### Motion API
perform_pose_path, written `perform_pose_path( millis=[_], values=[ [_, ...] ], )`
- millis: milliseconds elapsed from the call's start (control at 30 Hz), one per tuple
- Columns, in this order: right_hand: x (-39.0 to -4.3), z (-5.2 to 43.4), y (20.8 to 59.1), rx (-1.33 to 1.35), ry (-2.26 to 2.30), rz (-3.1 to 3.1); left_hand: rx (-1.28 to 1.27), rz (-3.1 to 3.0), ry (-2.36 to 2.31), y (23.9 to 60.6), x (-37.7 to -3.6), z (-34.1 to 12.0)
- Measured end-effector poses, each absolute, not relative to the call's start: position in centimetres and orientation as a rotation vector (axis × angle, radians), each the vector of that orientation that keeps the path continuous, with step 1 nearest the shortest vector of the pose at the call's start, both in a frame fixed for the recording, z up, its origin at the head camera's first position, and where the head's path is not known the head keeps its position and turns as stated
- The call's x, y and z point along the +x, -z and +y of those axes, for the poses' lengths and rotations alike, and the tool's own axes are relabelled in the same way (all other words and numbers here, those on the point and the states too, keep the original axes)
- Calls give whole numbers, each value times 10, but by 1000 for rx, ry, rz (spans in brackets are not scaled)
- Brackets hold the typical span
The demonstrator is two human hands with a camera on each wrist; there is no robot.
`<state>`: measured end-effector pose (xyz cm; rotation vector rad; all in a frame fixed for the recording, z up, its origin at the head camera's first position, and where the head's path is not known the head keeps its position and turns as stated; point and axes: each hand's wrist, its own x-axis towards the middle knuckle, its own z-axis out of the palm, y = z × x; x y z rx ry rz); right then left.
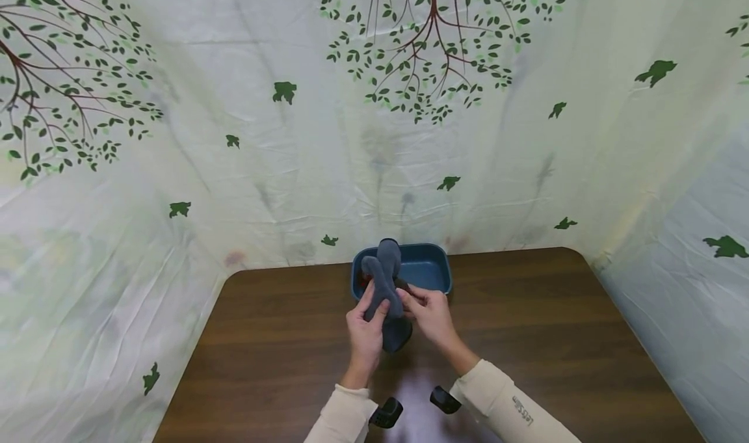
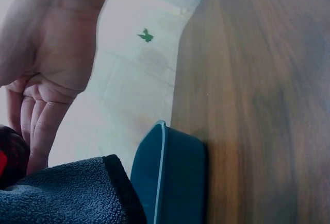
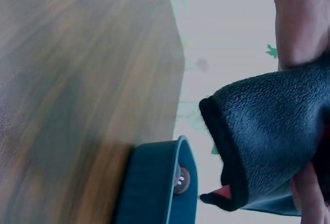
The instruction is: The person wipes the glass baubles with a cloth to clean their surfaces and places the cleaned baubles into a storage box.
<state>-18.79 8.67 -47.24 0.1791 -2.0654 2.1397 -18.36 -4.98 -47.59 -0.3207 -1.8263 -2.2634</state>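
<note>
Between the two hands, above the middle of the counter (image 1: pixel 281 339), hung a dark grey sock (image 1: pixel 386 287). The left hand (image 1: pixel 365 334) had its fingers and thumb curled round the sock's middle, so that grip was closed on the fabric, and the right hand (image 1: pixel 430 313) pinched the sock from the other side, its fingers bent at the cloth's edge. The sock's upper end stood up and folded over above the hands, while its lower end drooped below them toward the wood; whether it touched the counter I could not tell. In the right wrist view the black-hemmed opening of the sock (image 3: pixel 268 141) gaped, with a bit of red showing inside. Just behind the hands sat a dark blue tub (image 1: pixel 433 264) at the far edge of the counter, against the pale cloth backdrop (image 1: pixel 175 137) printed with green leaves and branches. Cream sleeves (image 1: pixel 503 404) covered both forearms.
</note>
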Motion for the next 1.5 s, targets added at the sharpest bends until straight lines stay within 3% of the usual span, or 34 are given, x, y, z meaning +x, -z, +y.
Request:
perform_pose_path(
  millis=[400,867,1033,1300,1500],
  values=[
    [-191,99,475,692,-2025,-2032,8,-1743,2469,466,-188,-50],
    [-187,95,474,339,-2283,-2077,-311,-1802,2247,474,-175,-46],
    [-188,95,476,445,-2322,-1996,-294,-1757,2284,476,-178,-48],
    [-194,104,477,778,-2083,-2026,-7,-1703,2417,469,-184,-45],
    [-194,106,478,678,-2069,-2101,-83,-1679,2457,471,-181,-45]
  ],
)
